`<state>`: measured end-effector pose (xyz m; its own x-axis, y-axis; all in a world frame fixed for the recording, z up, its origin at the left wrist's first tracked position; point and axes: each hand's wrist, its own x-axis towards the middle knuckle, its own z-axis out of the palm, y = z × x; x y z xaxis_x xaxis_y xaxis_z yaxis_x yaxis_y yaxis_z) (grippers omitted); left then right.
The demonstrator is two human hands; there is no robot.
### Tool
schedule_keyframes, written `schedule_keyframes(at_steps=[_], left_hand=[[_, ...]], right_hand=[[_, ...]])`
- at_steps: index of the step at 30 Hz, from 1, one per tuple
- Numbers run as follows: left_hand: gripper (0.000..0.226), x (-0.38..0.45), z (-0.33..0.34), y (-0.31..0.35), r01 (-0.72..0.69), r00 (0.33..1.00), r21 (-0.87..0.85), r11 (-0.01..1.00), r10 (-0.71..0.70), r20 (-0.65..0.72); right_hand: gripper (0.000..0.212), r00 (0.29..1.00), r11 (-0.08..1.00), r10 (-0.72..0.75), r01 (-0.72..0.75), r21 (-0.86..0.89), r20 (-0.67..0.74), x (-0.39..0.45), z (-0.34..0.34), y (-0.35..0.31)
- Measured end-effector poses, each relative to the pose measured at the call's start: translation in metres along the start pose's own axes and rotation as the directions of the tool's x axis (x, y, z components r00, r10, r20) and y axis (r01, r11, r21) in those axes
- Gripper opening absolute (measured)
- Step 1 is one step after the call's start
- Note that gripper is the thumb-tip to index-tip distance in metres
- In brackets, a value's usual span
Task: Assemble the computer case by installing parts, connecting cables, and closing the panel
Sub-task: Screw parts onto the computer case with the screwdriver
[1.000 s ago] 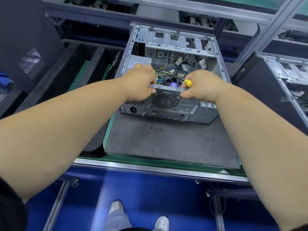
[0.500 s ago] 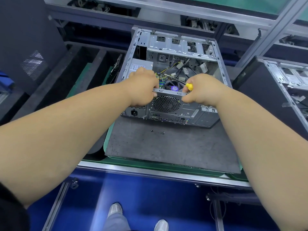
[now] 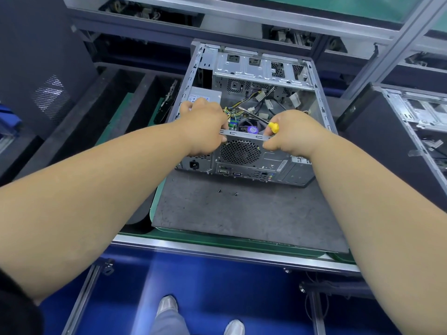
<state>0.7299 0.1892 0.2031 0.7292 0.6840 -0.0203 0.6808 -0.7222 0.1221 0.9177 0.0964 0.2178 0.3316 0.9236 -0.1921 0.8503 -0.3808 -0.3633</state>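
Both hands, left hand [image 3: 205, 128] and right hand [image 3: 294, 134], grip the case [image 3: 242, 151] rear rim; the right's fingers also clutch a screwdriver [image 3: 273, 127], whose tip could snag the cables [image 3: 256, 102].

The open metal computer case [image 3: 251, 112] is shiny silver-grey, with a round pattern of tiny black holes on its back fan grille [image 3: 240, 152]. The screwdriver handle [image 3: 273, 127] is bright yellow, and the thin wires [image 3: 238, 106] inside are yellow and black. The flat mat [image 3: 249, 213] under the case is dark grey with a green edge, and the floor [image 3: 217, 281] is blue.
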Motion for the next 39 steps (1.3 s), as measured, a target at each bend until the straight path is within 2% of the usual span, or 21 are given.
schedule_keyframes(at_steps=[10, 18, 28, 35, 39], left_hand=[[0.028, -0.001, -0.006, -0.01, -0.073, 0.995, -0.046, 0.996, 0.076, 0.07], [0.02, -0.001, -0.004, -0.009, -0.067, 0.997, -0.086, 0.994, 0.069, 0.024], [0.021, -0.002, 0.0, -0.002, -0.056, 0.998, -0.019, 0.998, 0.056, -0.003], [0.024, -0.004, -0.003, -0.006, -0.059, 0.998, -0.111, 0.992, 0.06, 0.006], [0.025, 0.001, -0.004, -0.009, -0.081, 0.996, -0.111, 0.99, 0.084, 0.017]], right_hand=[[0.011, 0.999, 1.0, -0.023, 0.022, 0.022, 0.036, 0.001, -0.003, 0.001], [0.008, 1.0, 1.0, -0.016, 0.016, 0.014, 0.02, 0.002, -0.003, 0.001], [0.008, 0.997, 0.999, -0.045, 0.046, -0.021, 0.057, 0.002, -0.005, 0.001], [0.008, 0.998, 0.999, -0.044, 0.044, 0.004, 0.049, 0.003, -0.005, 0.004], [0.015, 0.994, 0.997, -0.078, 0.076, 0.028, 0.073, 0.002, -0.01, 0.007]])
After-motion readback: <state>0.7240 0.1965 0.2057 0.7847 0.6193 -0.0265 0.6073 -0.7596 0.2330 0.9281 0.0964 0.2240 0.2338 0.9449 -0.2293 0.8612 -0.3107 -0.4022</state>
